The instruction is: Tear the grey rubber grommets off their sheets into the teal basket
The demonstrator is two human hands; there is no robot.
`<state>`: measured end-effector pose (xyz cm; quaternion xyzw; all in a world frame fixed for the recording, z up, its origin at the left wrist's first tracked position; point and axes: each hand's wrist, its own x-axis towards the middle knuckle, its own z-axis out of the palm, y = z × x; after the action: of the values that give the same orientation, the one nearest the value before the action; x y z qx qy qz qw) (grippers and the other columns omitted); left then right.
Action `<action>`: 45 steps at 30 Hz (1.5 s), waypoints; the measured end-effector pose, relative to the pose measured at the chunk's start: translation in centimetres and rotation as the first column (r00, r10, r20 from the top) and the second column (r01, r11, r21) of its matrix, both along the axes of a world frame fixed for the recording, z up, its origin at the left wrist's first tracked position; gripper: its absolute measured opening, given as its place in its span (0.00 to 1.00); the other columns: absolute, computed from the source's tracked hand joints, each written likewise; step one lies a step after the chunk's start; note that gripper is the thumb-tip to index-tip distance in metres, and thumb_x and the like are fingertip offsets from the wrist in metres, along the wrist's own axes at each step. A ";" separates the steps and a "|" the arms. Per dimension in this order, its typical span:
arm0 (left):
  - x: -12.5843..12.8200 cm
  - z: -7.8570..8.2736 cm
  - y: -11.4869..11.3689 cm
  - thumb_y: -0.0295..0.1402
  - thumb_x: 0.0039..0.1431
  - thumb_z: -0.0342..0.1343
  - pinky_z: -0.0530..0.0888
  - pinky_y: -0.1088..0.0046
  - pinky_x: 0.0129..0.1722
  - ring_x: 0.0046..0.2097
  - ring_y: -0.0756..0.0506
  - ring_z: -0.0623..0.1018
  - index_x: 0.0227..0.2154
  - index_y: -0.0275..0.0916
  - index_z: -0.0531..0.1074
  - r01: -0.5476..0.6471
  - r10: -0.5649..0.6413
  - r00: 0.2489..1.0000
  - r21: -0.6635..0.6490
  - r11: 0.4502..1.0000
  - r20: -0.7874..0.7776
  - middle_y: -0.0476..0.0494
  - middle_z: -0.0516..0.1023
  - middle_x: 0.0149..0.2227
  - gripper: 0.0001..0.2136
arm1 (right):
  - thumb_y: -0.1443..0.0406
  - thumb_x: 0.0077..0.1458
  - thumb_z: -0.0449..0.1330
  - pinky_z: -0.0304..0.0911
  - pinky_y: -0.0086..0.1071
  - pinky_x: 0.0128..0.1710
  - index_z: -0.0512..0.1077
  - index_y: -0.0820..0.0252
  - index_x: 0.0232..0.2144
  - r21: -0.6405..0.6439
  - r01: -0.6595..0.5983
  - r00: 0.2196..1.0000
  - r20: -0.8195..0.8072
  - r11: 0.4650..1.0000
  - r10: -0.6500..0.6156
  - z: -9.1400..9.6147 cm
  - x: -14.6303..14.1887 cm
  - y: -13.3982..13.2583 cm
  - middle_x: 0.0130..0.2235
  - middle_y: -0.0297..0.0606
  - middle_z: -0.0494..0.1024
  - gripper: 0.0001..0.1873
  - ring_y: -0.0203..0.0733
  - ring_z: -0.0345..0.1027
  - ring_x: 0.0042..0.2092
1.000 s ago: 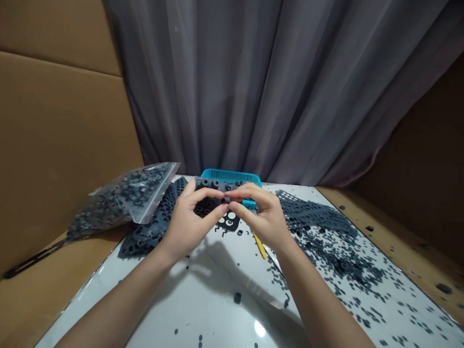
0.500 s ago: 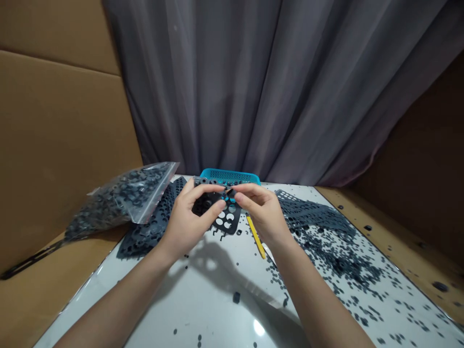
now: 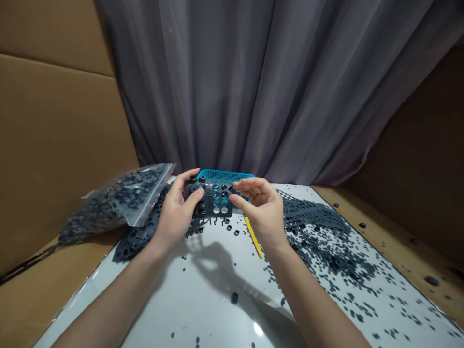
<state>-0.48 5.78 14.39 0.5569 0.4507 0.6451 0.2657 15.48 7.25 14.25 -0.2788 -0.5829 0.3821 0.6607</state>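
My left hand point(image 3: 177, 210) grips a dark perforated sheet point(image 3: 208, 205) by its left side, thumb on the near face and fingers behind. The sheet is held up above the table, with rows of round holes and some raised round parts; blue shows through several holes. My right hand point(image 3: 263, 208) is at the sheet's right side, thumb and index finger curled close together. Something small and dark is at those fingertips, too small to make out. Behind the sheet stands a blue basket point(image 3: 226, 175), partly hidden.
A clear zip bag point(image 3: 123, 200) full of small dark pieces lies at left, beside stacked dark sheets point(image 3: 139, 237). A yellow-handled tool point(image 3: 253, 237) lies near my right wrist. More perforated sheets point(image 3: 315, 212) and many scattered dark bits point(image 3: 337, 263) cover the table's right side.
The sheet has tilted up and now faces me more squarely. My left hand has shifted left, away from my right fingertips, to the sheet's left side. The view has moved slightly.
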 end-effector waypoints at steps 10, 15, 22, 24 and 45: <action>0.6 -0.7 0.6 0.33 0.53 0.55 0.73 0.70 0.37 0.33 0.49 0.75 0.49 0.43 0.63 0.161 -0.148 0.975 -0.067 0.985 0.164 0.49 0.75 0.31 0.19 | 0.59 0.49 0.58 0.62 0.38 0.41 0.73 0.61 0.31 0.116 0.422 0.774 0.470 0.899 -0.424 -5.2 3.1 9.4 0.33 0.41 0.78 0.11 0.43 0.70 0.37; 0.9 -1.1 0.4 0.33 0.55 0.53 0.71 0.70 0.38 0.36 0.48 0.74 0.49 0.42 0.64 0.149 -0.148 0.988 -0.026 0.988 0.045 0.48 0.73 0.32 0.17 | 0.63 0.40 0.64 0.60 0.41 0.42 0.73 0.59 0.22 0.111 0.324 0.731 0.601 0.940 -0.323 -6.0 3.7 13.3 0.29 0.39 0.78 0.05 0.46 0.69 0.37; 0.2 -1.4 0.3 0.33 0.56 0.52 0.68 0.70 0.40 0.37 0.46 0.73 0.49 0.44 0.66 0.043 -0.013 0.959 0.102 0.994 -0.281 0.47 0.73 0.35 0.16 | 0.58 0.52 0.58 0.56 0.32 0.35 0.69 0.57 0.29 0.298 -0.198 0.662 0.743 0.934 -0.097 2.0 1.6 4.0 0.30 0.35 0.73 0.09 0.38 0.63 0.33; -0.1 -1.1 0.1 0.33 0.57 0.51 0.68 0.71 0.37 0.34 0.48 0.72 0.50 0.44 0.65 0.072 -0.027 0.933 0.115 0.991 -0.358 0.48 0.72 0.33 0.17 | 0.57 0.50 0.59 0.51 0.30 0.29 0.65 0.58 0.25 0.302 -0.232 0.583 0.804 0.925 -0.117 3.2 1.1 2.0 0.24 0.32 0.67 0.12 0.35 0.57 0.27; 1.0 0.1 -0.2 0.26 0.46 0.59 0.64 0.84 0.19 0.17 0.55 0.66 0.37 0.47 0.57 0.419 -0.321 0.612 0.047 0.907 0.723 0.61 0.64 0.17 0.19 | 0.63 0.43 0.61 0.55 0.26 0.21 0.58 0.58 0.18 -0.340 -0.628 0.695 -0.650 0.700 0.308 -1.5 -6.8 1.6 0.19 0.27 0.59 0.13 0.31 0.51 0.21</action>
<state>0.55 5.57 14.47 0.3239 0.2261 0.7109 0.5819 8.68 8.83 12.79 -0.1654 -0.2895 0.7546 0.5651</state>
